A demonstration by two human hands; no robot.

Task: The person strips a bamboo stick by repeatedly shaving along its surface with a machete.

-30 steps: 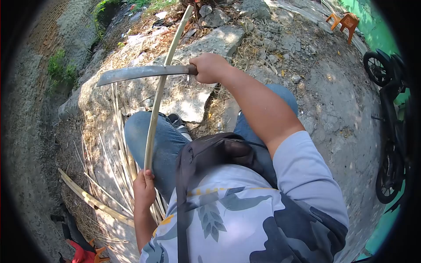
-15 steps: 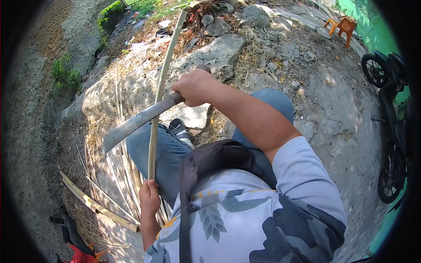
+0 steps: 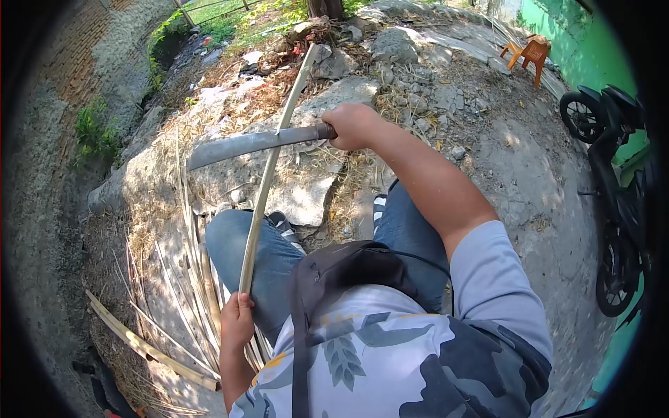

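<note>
My left hand [image 3: 237,319] is closed around the lower end of a long pale strip [image 3: 260,209], which rises over my left knee and leans away from me. My right hand [image 3: 352,127] grips the dark handle of a large machete [image 3: 244,145]. The blade points left and crosses the strip in its upper half, with a small raised sliver where they meet. Beside my left leg lies a bundle of pale strips [image 3: 202,285] on the ground.
A split pole [image 3: 150,348] lies at the lower left. Broken concrete slabs [image 3: 303,195] and rubble are ahead. An orange chair [image 3: 535,54] stands far right, near a black motorcycle [image 3: 610,188]. A tree trunk [image 3: 326,8] is at the top.
The machete first came down the strip towards me, then moved back up and away with my right hand. The strip's far end has shifted right, and the view has tilted up.
</note>
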